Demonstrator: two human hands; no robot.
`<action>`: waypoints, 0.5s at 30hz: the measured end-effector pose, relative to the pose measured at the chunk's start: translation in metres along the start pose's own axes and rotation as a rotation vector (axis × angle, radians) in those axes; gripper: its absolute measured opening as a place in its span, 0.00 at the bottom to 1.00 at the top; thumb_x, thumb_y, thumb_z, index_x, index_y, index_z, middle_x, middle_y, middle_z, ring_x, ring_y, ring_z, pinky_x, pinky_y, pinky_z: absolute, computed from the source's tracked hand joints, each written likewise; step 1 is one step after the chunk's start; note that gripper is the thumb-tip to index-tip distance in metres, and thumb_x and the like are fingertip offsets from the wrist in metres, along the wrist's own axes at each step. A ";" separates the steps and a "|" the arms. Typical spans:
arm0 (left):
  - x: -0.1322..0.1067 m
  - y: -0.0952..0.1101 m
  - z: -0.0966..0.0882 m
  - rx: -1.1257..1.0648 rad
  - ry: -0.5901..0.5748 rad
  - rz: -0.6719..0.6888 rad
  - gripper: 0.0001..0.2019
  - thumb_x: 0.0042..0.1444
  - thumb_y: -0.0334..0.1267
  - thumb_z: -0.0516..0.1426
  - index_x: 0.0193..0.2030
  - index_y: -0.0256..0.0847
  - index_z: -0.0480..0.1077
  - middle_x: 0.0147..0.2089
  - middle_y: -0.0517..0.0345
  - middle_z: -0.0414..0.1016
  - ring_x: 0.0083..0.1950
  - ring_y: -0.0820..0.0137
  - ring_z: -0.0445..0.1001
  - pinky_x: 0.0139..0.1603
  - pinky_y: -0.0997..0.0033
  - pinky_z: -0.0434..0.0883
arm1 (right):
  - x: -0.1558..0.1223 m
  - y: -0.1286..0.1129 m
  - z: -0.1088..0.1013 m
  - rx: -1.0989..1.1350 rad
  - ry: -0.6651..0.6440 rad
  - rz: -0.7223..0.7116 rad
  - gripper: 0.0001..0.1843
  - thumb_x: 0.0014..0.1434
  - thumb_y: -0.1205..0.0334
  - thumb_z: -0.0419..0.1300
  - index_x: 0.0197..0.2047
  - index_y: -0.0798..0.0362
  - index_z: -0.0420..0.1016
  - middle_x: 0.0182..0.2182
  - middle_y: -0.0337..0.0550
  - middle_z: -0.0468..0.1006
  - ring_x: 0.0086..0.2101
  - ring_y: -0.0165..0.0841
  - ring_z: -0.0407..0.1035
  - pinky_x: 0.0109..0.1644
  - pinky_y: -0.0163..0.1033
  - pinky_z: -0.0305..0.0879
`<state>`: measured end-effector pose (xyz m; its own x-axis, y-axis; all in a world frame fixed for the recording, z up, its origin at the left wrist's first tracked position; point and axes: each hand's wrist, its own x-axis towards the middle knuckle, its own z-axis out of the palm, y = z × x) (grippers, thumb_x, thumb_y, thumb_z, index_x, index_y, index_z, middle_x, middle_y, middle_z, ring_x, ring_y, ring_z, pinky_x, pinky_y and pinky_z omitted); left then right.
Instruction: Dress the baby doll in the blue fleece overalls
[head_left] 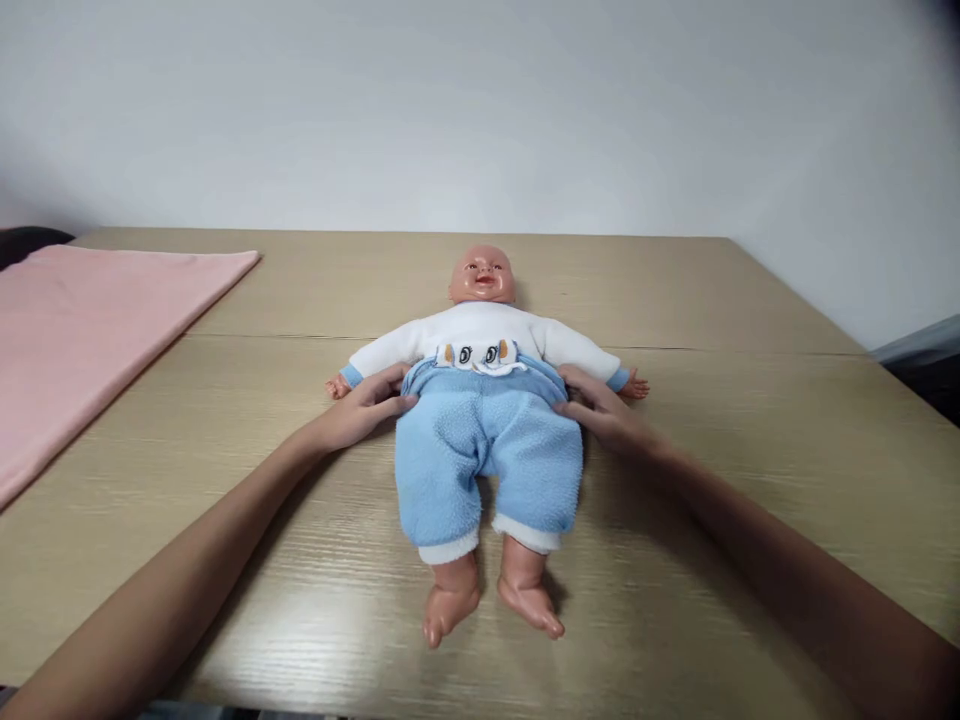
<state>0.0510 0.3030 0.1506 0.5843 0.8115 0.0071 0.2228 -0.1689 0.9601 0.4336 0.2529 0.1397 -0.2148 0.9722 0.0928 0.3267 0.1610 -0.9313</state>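
Observation:
A baby doll (484, 275) lies on its back in the middle of the wooden table (712, 420), head toward the wall and bare feet toward me. It wears a white top and fluffy light blue trousers (487, 460). My left hand (366, 408) pinches the waistband of the trousers at the doll's left-of-frame hip, fingers closed on the fabric. At the opposite hip my right hand (600, 408) grips the waistband the same way. Both forearms reach in from the bottom corners.
A pink cloth (82, 330) lies spread flat on the table's left side, reaching the left edge. A pale wall stands behind the table. Dark furniture shows at the far left and far right edges.

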 end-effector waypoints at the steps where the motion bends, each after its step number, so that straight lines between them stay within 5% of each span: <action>1: -0.002 0.000 -0.007 0.032 -0.063 0.013 0.20 0.67 0.58 0.68 0.48 0.41 0.77 0.47 0.54 0.79 0.51 0.59 0.76 0.56 0.64 0.73 | -0.004 0.000 -0.004 -0.045 -0.052 -0.041 0.22 0.58 0.40 0.77 0.43 0.48 0.84 0.45 0.47 0.82 0.51 0.50 0.76 0.63 0.53 0.74; 4: -0.006 -0.002 -0.015 0.029 -0.171 0.032 0.25 0.66 0.53 0.70 0.64 0.45 0.78 0.67 0.47 0.80 0.73 0.48 0.73 0.77 0.52 0.67 | -0.015 -0.002 -0.002 -0.032 -0.108 -0.094 0.24 0.64 0.38 0.74 0.54 0.45 0.87 0.57 0.50 0.85 0.62 0.56 0.75 0.75 0.57 0.67; 7: -0.006 -0.003 -0.001 -0.055 -0.102 0.021 0.26 0.64 0.50 0.73 0.66 0.48 0.79 0.73 0.49 0.79 0.80 0.45 0.68 0.85 0.47 0.59 | -0.020 -0.006 0.020 0.227 0.003 0.020 0.33 0.64 0.32 0.73 0.64 0.44 0.84 0.67 0.48 0.83 0.72 0.57 0.68 0.81 0.59 0.61; 11: -0.007 -0.002 0.033 -0.536 0.146 -0.058 0.23 0.58 0.49 0.77 0.57 0.43 0.84 0.59 0.47 0.88 0.69 0.44 0.81 0.75 0.47 0.75 | -0.024 -0.011 0.045 0.541 0.164 0.170 0.32 0.66 0.32 0.71 0.66 0.39 0.82 0.65 0.44 0.85 0.73 0.53 0.70 0.77 0.60 0.70; 15: -0.007 0.000 0.053 -0.810 0.251 -0.174 0.21 0.56 0.49 0.78 0.50 0.41 0.84 0.49 0.49 0.90 0.52 0.51 0.88 0.57 0.57 0.84 | -0.022 -0.012 0.049 0.634 0.204 0.182 0.30 0.62 0.34 0.74 0.61 0.39 0.82 0.62 0.43 0.87 0.67 0.51 0.77 0.72 0.58 0.76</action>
<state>0.0879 0.2675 0.1359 0.3828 0.9044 -0.1883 -0.3872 0.3421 0.8562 0.3894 0.2209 0.1312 -0.0096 0.9969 -0.0776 -0.2735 -0.0773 -0.9588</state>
